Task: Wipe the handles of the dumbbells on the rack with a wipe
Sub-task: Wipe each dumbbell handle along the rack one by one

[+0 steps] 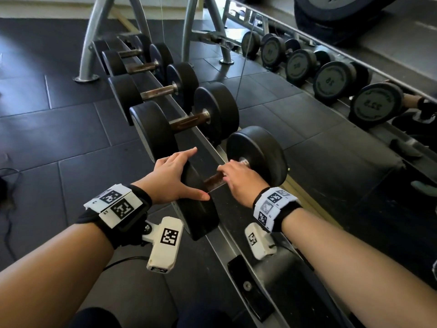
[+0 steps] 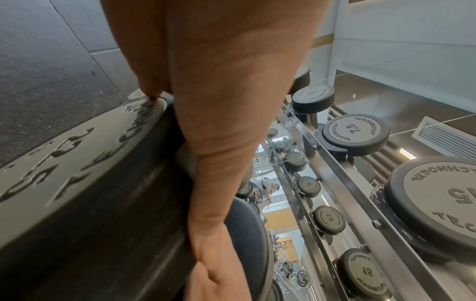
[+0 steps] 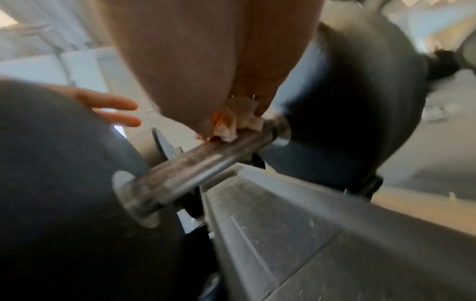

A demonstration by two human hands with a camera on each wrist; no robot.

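The nearest dumbbell on the rack has a rusty brown handle between two black heads. My right hand is curled over the far end of that handle, next to the right head, and presses a crumpled white wipe against it. My left hand lies flat with straight fingers on top of the left head, thumb toward the handle. Several more dumbbells with rusty handles stand in a row further along the rack.
The metal rack rail runs from near me up to the left. A mirror on the right shows reflected dumbbells. Grey frame legs stand on the black rubber floor tiles. A cable lies at far left.
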